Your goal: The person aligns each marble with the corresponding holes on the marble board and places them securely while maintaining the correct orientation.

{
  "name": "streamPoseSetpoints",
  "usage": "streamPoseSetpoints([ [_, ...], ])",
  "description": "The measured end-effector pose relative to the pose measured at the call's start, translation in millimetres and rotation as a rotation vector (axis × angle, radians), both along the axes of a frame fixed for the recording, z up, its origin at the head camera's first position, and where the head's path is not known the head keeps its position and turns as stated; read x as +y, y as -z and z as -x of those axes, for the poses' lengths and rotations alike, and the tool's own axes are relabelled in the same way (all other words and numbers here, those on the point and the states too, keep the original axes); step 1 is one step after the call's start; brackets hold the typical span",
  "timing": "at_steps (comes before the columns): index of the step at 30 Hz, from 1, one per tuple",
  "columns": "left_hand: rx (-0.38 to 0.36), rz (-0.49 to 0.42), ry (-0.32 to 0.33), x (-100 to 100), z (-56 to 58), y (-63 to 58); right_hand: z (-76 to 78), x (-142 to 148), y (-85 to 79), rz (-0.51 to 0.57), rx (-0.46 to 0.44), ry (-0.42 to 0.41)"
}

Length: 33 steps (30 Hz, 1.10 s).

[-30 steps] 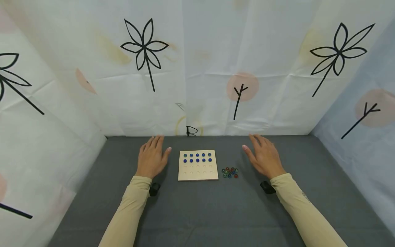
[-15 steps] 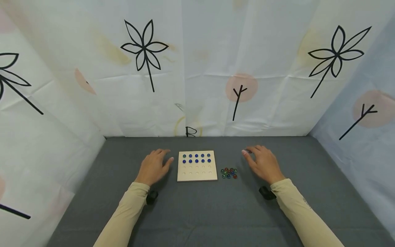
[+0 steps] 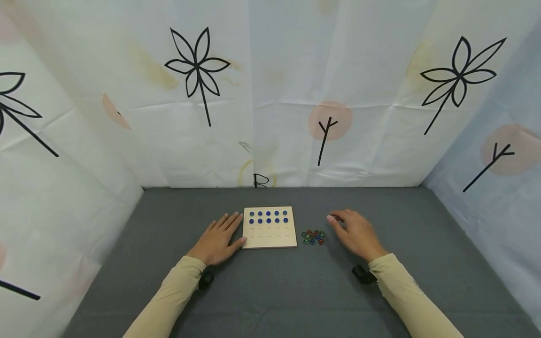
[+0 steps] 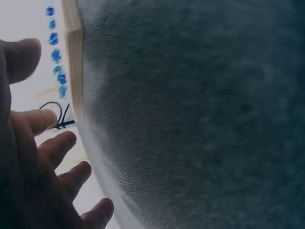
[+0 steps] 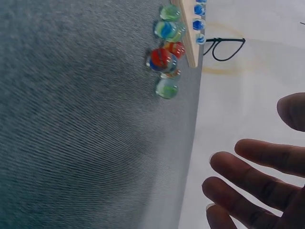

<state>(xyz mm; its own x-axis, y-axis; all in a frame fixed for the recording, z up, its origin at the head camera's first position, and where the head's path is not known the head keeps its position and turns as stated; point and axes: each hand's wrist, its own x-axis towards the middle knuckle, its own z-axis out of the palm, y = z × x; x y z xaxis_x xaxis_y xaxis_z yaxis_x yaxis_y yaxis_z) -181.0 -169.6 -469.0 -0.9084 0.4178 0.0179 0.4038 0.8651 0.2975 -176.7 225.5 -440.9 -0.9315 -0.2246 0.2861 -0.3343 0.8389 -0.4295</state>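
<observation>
A light wooden board (image 3: 269,239) with rows of round hollows lies on the grey table. Blue marbles (image 3: 268,220) fill its two far rows; the two near rows of hollows are bare. My left hand (image 3: 217,239) is spread at the board's left edge, thumb tip at the near left corner and fingertips by the far part of that side. Just right of the board sits a cluster of loose glass marbles (image 5: 167,62) in red, green and blue. My right hand (image 3: 358,234) hovers right of that cluster, fingers loosely bent and holding nothing.
The grey table (image 3: 270,291) is bounded at the back by a white printed cloth (image 3: 279,155) and by similar cloth at both sides. A dark wrist camera (image 3: 363,274) is strapped under the right wrist, another dark camera (image 3: 206,280) under the left.
My left hand has come down and right to the board's left edge. The right hand has lowered toward me, its fingers bending more. Board and marbles hold their places.
</observation>
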Motion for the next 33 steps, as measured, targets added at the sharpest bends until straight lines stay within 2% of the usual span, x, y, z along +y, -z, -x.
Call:
streamPoseSetpoints([
  [6,-0.045,0.016,0.033,0,-2.4,3.7,-3.8,-1,6.0,0.005,-0.016,-0.006],
  [15,-0.065,0.054,0.018,-6,2.9,19.9,-5.8,1,12.4,0.013,-0.024,-0.010],
  [25,-0.113,0.045,0.024,-3,-0.1,5.8,-8.8,4,13.9,0.031,-0.041,-0.038],
  [29,-0.113,0.044,0.024,-4,-0.1,6.3,-10.2,6,16.3,0.056,-0.046,-0.063],
  [33,-0.102,0.047,0.018,-5,2.3,12.5,-10.5,8,20.0,0.084,-0.075,-0.076],
])
